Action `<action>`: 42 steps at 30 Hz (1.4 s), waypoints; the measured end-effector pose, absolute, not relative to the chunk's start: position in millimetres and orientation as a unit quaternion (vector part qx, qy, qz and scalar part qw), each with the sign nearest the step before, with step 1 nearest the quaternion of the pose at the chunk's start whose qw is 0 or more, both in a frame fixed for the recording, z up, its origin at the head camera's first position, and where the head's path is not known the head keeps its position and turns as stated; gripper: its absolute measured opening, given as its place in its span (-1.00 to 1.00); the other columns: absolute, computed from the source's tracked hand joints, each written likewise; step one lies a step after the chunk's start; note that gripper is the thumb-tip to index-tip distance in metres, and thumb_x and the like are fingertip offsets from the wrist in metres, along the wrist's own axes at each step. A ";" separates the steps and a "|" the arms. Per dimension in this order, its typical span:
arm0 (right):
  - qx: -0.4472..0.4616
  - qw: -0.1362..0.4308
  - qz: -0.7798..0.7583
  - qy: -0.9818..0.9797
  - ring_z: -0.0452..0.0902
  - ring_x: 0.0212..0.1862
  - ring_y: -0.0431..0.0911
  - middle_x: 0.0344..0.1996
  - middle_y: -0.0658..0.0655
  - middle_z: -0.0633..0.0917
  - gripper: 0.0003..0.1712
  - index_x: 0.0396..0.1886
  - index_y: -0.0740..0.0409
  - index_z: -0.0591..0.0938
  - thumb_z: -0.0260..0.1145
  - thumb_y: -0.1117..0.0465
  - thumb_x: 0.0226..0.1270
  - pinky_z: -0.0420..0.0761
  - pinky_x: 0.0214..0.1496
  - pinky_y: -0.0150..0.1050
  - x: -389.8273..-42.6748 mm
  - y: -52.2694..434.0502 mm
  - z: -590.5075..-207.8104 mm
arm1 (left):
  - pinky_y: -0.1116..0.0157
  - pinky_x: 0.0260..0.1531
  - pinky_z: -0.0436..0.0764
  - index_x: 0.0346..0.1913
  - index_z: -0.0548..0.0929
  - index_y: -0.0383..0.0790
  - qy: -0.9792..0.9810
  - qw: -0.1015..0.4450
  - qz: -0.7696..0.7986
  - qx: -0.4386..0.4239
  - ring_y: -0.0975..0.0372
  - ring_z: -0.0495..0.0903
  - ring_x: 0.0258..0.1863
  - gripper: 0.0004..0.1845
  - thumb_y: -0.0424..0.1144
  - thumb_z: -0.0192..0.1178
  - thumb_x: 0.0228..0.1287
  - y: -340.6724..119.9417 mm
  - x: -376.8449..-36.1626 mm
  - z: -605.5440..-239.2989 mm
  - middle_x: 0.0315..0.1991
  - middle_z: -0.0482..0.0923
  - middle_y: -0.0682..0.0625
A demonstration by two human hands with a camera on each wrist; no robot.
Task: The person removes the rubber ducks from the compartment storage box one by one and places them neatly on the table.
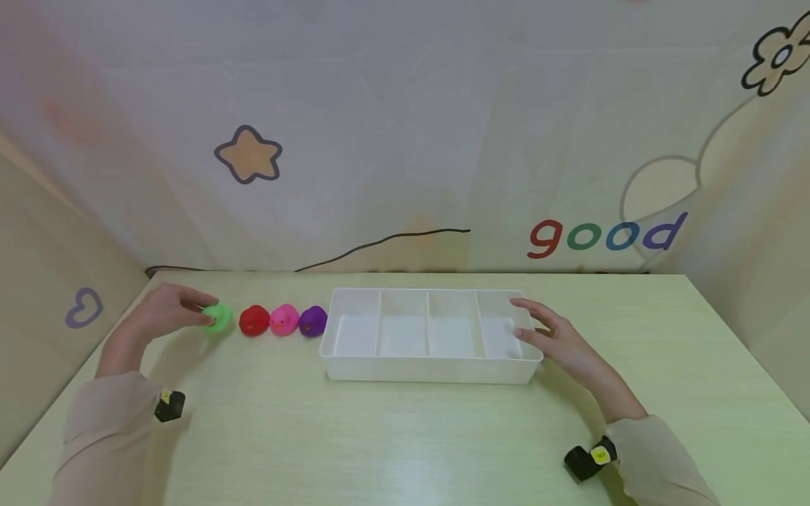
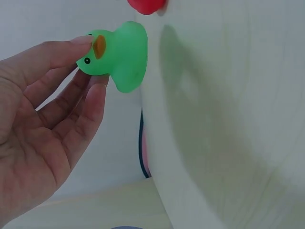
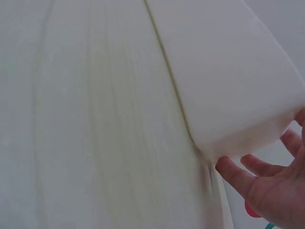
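Observation:
My left hand (image 1: 167,309) pinches a green rubber duck (image 2: 128,57) by its head between thumb and fingers, at the left of the table. In the left wrist view its shadow falls on the tabletop apart from it. A red duck (image 1: 254,320), a pink duck (image 1: 285,320) and a purple duck (image 1: 313,321) stand in a row to its right. Beside the purple one lies a white tray (image 1: 430,370) with several compartments. My right hand (image 1: 563,344) holds the tray's right end, thumb and forefinger over the rim, other fingers outside against the end wall (image 3: 252,136).
The pale wooden table (image 1: 405,443) runs back to a printed curtain (image 1: 380,140) hung behind it and along both sides. Dividers (image 1: 428,323) split the tray from left to right. Each wrist carries a small black camera (image 1: 169,405).

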State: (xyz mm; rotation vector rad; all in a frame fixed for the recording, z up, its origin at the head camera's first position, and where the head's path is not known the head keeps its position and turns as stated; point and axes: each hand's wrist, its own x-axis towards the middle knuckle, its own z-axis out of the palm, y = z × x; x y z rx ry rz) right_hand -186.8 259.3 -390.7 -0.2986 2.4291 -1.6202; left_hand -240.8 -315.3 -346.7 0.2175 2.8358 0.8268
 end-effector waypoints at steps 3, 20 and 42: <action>-0.100 0.102 -0.549 0.823 -0.23 0.36 0.34 0.42 0.21 -0.08 -0.33 0.37 0.11 0.15 0.14 0.10 0.32 0.14 0.13 0.36 -187.4 259.6 -391.4 | 0.05 -0.17 0.52 0.05 0.51 -0.45 0.951 0.105 0.284 0.066 -0.03 0.50 -0.13 -0.51 -0.23 0.26 0.09 -316.2 -244.3 -351.5 -0.04 0.52 -0.33; -0.099 0.102 -0.549 0.824 -0.26 0.37 0.32 0.42 0.20 -0.08 -0.33 0.37 0.11 0.15 0.14 0.11 0.32 0.12 0.14 0.36 -187.4 259.7 -391.2 | 0.00 -0.08 0.49 0.10 0.47 -0.47 0.941 0.124 0.305 0.076 -0.12 0.44 -0.03 -0.52 -0.30 0.21 0.11 -318.3 -251.1 -360.1 0.03 0.46 -0.38; -0.097 0.102 -0.547 0.825 -0.25 0.36 0.33 0.42 0.21 -0.08 -0.32 0.37 0.11 0.15 0.14 0.10 0.32 0.12 0.13 0.37 -188.1 259.3 -391.5 | -0.05 -0.03 0.44 0.16 0.42 -0.44 0.937 0.118 0.321 0.066 -0.19 0.35 0.07 -0.52 -0.31 0.14 0.18 -317.8 -249.6 -368.5 0.12 0.36 -0.41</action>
